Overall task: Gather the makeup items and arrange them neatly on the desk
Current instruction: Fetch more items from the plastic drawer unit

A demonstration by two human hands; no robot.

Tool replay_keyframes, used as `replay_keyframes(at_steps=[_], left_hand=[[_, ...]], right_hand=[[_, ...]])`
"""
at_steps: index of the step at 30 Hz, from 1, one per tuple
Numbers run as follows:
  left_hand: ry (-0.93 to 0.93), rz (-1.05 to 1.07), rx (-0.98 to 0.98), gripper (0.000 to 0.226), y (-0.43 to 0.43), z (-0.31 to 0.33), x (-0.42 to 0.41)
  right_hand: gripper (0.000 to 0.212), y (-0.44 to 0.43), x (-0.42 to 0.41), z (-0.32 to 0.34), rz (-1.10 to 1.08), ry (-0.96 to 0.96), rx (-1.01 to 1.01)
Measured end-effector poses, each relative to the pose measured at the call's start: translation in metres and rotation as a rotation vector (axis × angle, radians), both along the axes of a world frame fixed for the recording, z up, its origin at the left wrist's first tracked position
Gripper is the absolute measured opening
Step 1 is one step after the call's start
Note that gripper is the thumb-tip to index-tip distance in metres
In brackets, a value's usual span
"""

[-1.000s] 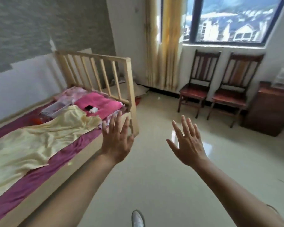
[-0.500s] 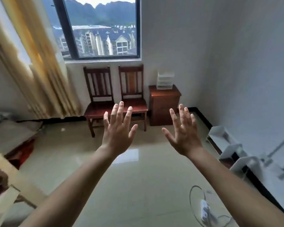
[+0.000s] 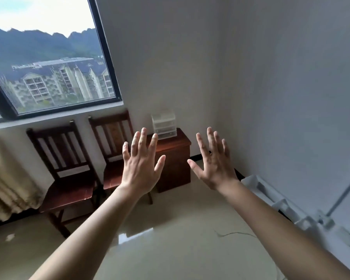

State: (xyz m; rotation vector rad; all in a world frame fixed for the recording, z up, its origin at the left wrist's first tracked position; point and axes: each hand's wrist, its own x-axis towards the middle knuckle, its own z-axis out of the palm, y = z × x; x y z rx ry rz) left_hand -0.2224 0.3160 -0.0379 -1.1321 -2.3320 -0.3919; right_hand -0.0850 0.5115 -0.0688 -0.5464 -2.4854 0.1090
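My left hand [image 3: 140,167] and my right hand [image 3: 214,162] are both raised in front of me, palms away, fingers spread, holding nothing. Behind them, in the room's corner, stands a small dark wooden cabinet [image 3: 175,158]. On its top sits a clear plastic drawer organizer [image 3: 163,125]. No makeup items show in this view, and I see no desk.
Two dark wooden chairs [image 3: 68,176] [image 3: 112,138] stand under a large window [image 3: 49,63], left of the cabinet. A beige curtain [image 3: 6,184] hangs at the far left. White metal frame parts [image 3: 281,203] lean along the right wall. A thin cable [image 3: 233,233] lies on the glossy tile floor.
The view has swung right, from the bed to the window corner, and has come closer to the chairs and cabinet. Both hands stay raised and spread.
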Motion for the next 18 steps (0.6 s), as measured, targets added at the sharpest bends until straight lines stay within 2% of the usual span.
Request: replay_keyframes(at_steps=[6,10,18], left_hand=[[0.008,0.022,0.061,0.067,0.075,0.018,-0.112],[-0.046,0.05,0.055,0.068,0.118,-0.009,-0.202],[-0.146,0.067,-0.1,0.074,0.209,-0.057,-0.406]], right_hand=[[0.084,0.081,-0.12,0.022,0.024,-0.028,-0.022],[0.087,0.13,-0.208,0.002,0.02,-0.089,-0.014],[0.09,0.221,-0.388,-0.032,-0.101,-0.235,-0.046]])
